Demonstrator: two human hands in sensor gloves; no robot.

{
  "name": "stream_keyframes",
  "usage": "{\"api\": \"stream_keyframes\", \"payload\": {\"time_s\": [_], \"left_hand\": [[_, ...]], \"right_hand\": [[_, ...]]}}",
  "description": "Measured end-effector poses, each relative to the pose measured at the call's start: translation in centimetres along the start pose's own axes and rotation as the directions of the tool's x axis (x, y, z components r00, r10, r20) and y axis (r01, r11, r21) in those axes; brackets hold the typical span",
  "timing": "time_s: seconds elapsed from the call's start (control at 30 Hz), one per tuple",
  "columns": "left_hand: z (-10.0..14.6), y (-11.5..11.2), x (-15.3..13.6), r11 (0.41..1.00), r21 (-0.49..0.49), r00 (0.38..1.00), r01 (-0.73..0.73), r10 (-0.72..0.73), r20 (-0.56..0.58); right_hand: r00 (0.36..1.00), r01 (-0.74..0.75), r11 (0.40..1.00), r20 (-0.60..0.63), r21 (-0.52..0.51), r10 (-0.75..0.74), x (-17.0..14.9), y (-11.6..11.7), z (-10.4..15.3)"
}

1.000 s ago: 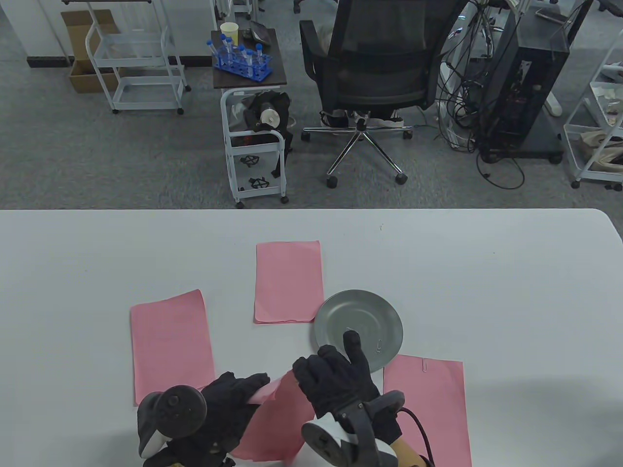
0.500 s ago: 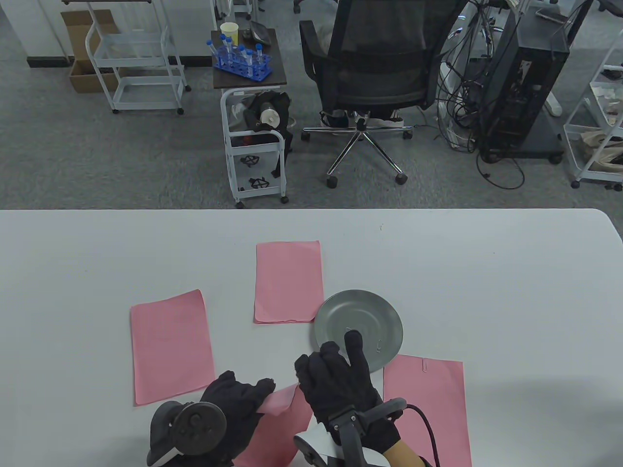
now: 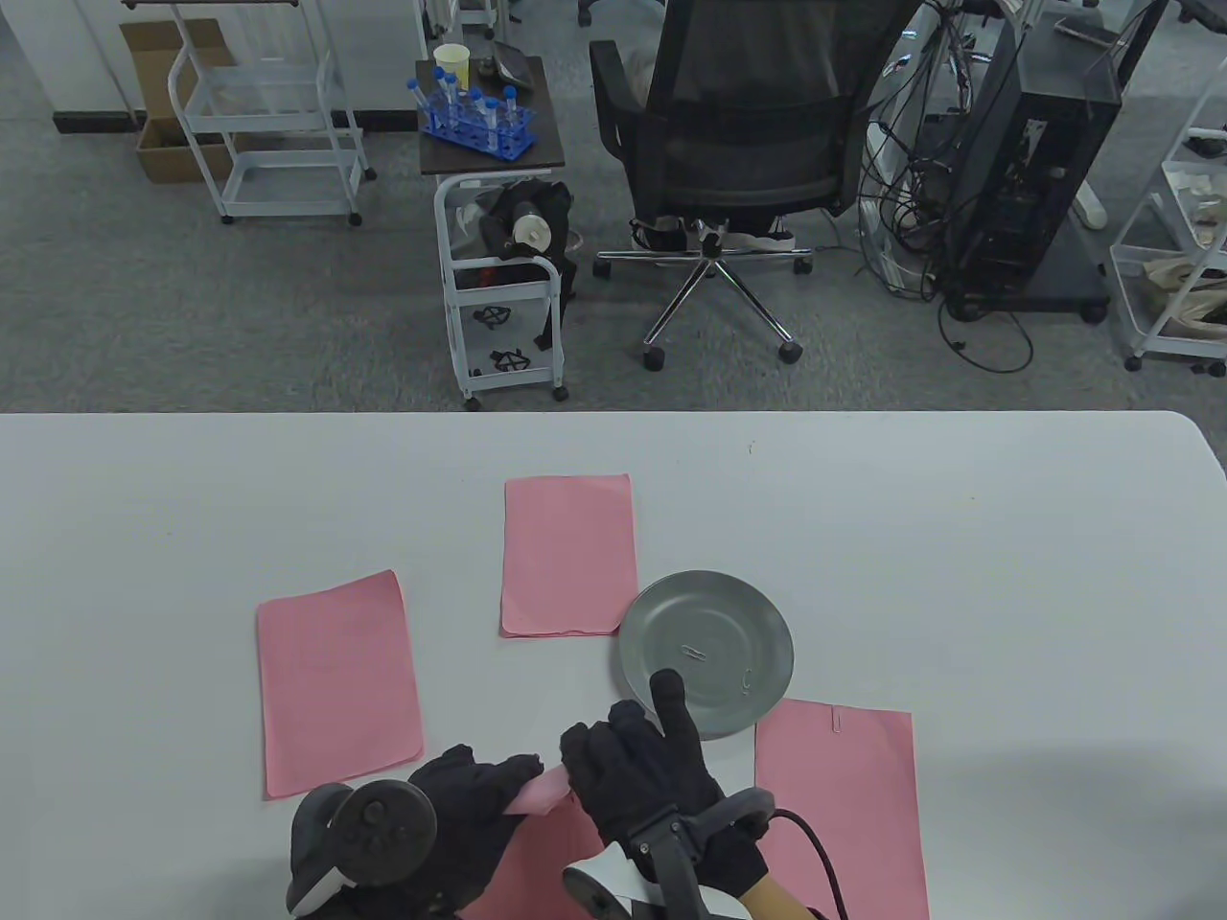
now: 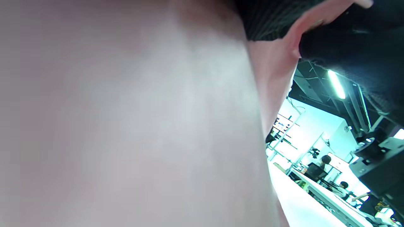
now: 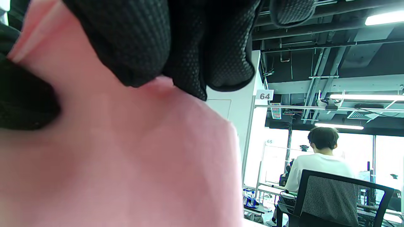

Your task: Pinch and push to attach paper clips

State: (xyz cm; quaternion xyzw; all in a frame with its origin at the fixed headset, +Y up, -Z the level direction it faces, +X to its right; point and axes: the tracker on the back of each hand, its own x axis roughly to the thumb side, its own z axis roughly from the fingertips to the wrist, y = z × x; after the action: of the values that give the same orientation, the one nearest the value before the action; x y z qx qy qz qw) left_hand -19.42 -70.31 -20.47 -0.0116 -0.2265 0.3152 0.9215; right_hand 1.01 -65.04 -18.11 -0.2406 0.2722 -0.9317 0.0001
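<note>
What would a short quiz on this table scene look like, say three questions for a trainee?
1. True or false: the grey plate holds two paper clips.
2. Which pink sheet already carries a clip: A, the far sheet; B, the left sheet; C, the right sheet?
3. Fill in: the left hand and the right hand both grip the same pink ____.

Key: 1 true; 2 C, its clip sits at the top edge; 3 sheet.
</note>
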Motion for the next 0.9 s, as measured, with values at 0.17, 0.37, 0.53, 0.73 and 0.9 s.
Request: {"api": "stream_keyframes", "payload": {"time_s": [0.17, 0.37, 0.53, 0.73, 0.9], "left_hand": [[0.3, 0.9, -1.3, 0.978, 0.055, 0.979, -0.203, 0.204, -0.019], [0.4, 0.3, -3.4, 0.778, 0.037, 0.777, -0.628, 0.629, -0.039], [0.3, -0.3, -3.0, 0.768, -0.022, 0.768, -0.640, 0.640, -0.034], [0.3, -0.3, -3.6, 0.791, -0.017, 0.789, -0.612, 0.608, -0.083], [0.1, -0.6, -4.0, 0.799, -0.027, 0.796, -0.601, 0.595, -0.115]], "right_hand": [[0.937, 0.269, 0.962, -0.241, 0.037, -0.253, -4.5, -0.1, 0.8], [0.153, 0.988, 0.118, -0.640, 0.096, -0.753, -6.9, 7.4, 4.0], [0.109, 0.988, 0.154, -0.571, -0.030, -0.814, -9.5, 5.5, 3.8], [0.120, 0.854, 0.423, -0.675, -0.304, -0.728, -21.0, 2.2, 9.1], [0.015, 0.847, 0.484, -0.899, -0.222, -0.439, -26.4, 4.7, 15.1]]}}
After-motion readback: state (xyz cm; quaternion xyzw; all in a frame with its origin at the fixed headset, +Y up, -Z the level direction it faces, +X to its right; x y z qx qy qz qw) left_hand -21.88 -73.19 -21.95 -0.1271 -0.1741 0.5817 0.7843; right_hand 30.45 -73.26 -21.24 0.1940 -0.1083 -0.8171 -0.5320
